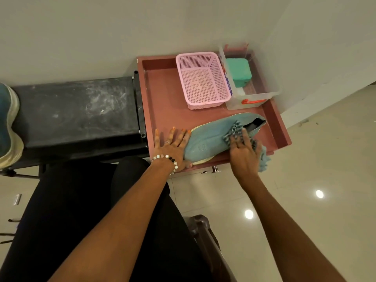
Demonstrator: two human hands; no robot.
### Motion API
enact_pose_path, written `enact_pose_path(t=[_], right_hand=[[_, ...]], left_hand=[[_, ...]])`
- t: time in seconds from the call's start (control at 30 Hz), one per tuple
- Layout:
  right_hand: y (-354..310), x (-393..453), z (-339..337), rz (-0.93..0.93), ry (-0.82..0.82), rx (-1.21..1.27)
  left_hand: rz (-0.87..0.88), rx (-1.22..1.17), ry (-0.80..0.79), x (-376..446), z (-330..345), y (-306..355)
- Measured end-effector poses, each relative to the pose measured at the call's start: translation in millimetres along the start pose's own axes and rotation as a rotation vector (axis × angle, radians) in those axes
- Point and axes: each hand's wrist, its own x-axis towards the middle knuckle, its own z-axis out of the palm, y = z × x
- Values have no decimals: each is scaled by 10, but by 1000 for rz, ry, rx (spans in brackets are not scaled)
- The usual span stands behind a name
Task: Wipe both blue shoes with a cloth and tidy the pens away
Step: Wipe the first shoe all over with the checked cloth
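A light blue knit shoe [209, 139] lies on its side in the reddish-brown tray [162, 94], toe towards the left. My left hand [173, 147] rests flat against the toe with straight fingers, thumb under the sole edge. My right hand [243, 151] holds a blue-grey striped cloth [234, 131] pressed on the shoe's upper near the opening; more cloth hangs out past the tray's front edge. The second blue shoe [8, 123] sits at the far left edge on the black bench. No pens are visible.
An empty pink mesh basket [203, 78] and a clear plastic box [254, 86] holding a green case stand at the tray's back. The black bench [77, 110] adjoins the tray on the left. A dark chair arm [205, 237] is below, above a glossy tiled floor.
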Motion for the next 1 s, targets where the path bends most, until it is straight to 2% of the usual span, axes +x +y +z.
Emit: enact_pose_path(t=[0.07,0.13,0.27,0.33,0.37,0.43,0.5,0.57,0.6,0.67,0.7,0.77,0.83,0.9,1.0], right_hand=[[-288,-38,-52,92,-78,45],[-627,-128,-71,76,-18,135],[-858,-291,-29,-88,-50,560],[-641,-241,-106,-143,-189,865],[-512,-217,-185,-81,-266,1082],[-279,-152,-386,265,-266,1473],[-94,-112,-487,603,-24,1628],[-20,-93,-536,758,287,1513],[-5,-80,-555,751,423,1375],[-28,-30,-489,534,576,988],[-64,0,-409,345,560,819],[-140,19,-195,-66,404,496],[-130,-48,37,-338,218,234],[11,-77,149,-348,159,136],[139,17,37,-130,69,54]], left_hand=[[5,8,-2,-10,-7,8],[12,25,13,-18,-3,18],[32,30,18,-54,-21,32],[50,19,29,-62,-27,49],[66,21,49,-67,-35,60],[127,45,100,-79,-61,93],[218,61,150,-94,-108,141],[299,53,177,-88,-122,182],[341,62,160,-80,-105,204],[408,113,64,-64,-45,236],[419,131,14,-54,-8,242],[402,148,-31,-51,45,242],[383,170,-37,-64,62,241],[358,182,-30,-69,82,249],[336,197,-30,-90,95,247]])
